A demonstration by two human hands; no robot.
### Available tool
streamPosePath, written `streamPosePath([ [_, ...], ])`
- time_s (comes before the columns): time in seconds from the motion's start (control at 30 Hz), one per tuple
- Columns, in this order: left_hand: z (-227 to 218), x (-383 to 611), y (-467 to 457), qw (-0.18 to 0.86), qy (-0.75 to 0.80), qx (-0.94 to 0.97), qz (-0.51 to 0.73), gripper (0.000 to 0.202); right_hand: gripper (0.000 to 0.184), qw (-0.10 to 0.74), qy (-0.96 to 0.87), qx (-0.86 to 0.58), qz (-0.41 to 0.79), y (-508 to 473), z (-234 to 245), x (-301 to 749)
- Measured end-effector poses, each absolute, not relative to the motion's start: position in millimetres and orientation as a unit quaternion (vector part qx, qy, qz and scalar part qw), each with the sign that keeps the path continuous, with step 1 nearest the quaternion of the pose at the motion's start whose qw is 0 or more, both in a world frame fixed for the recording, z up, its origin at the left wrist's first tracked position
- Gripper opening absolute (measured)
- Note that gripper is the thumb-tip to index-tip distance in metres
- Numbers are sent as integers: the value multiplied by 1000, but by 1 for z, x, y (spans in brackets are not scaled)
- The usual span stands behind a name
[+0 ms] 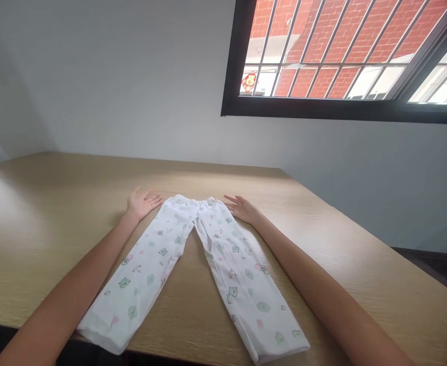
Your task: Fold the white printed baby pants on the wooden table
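Observation:
A pair of white pants (pixel 229 259) with green bear and pink prints lies spread flat on the wooden table, waistband at the far end and legs apart toward me. The left-side leg's cuff reaches over the table's front edge. My left hand (pixel 144 202) is beside the waistband's left corner, palm turned up and fingers stretched out, holding nothing. On the other side, my right hand (pixel 242 207) is at the waistband's right corner with its fingers apart; some fingertips are close to or touching the cloth, I cannot tell which.
The light wooden table (pixel 74 203) runs back to a grey-white wall (pixel 131 76). A dark-framed window (pixel 322 108) with metal bars is at the upper right. The table's right edge slants down toward the lower right, with dark floor beyond.

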State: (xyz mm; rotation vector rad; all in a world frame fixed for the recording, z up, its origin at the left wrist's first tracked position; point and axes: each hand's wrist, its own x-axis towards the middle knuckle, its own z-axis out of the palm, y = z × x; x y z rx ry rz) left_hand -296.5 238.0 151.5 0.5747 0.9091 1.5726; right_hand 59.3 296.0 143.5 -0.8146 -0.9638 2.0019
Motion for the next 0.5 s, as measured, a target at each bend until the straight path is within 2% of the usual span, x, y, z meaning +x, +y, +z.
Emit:
streamPosePath([
  [0.07, 150, -304, 236, 550, 369, 205, 721, 75, 46, 407, -328, -294, 800, 298, 143, 63],
  [0.2, 148, -313, 232, 503, 347, 156, 776, 76, 58, 471, -247, -248, 810, 300, 141, 67],
  [0.3, 147, -314, 232, 500, 349, 149, 779, 78, 61, 482, -236, -248, 806, 300, 140, 67],
  [0.43, 146, -315, 235, 482, 379, 163, 773, 82, 63, 470, -276, -271, 793, 301, 141, 68],
  [0.5, 145, -315, 239, 460, 408, 183, 767, 84, 62, 472, -390, -326, 720, 303, 139, 67],
])
